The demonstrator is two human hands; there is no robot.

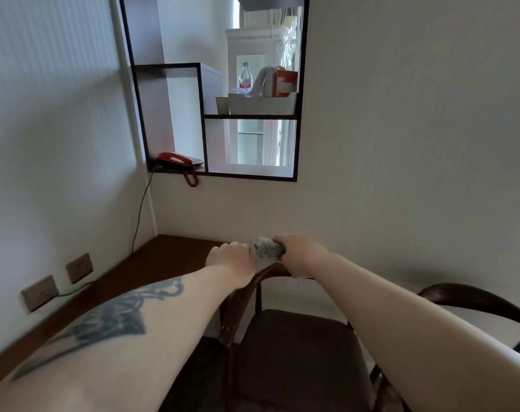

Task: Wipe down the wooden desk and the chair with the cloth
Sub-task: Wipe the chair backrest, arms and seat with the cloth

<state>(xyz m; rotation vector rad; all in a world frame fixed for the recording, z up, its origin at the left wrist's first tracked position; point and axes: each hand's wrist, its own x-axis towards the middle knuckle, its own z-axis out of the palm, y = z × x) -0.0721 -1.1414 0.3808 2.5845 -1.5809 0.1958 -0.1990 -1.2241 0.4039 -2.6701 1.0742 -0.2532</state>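
Note:
A dark wooden chair (297,352) with a curved back rail and brown seat stands below me, against the dark wooden desk (151,263) that runs along the left wall into the corner. My left hand (230,260) grips the chair's curved rail near its far end. Right beside it, my right hand (302,255) holds a bunched grey cloth (267,248) on top of the same rail. The cloth pokes out to the left of my fingers.
A red telephone (180,162) sits on a black-framed wall shelf (205,117) above the desk, its cord hanging down. A bottle and white tray stand higher on the shelf. Two wall sockets (59,281) and a cable are at the left. The chair's other rail end (475,298) curves at right.

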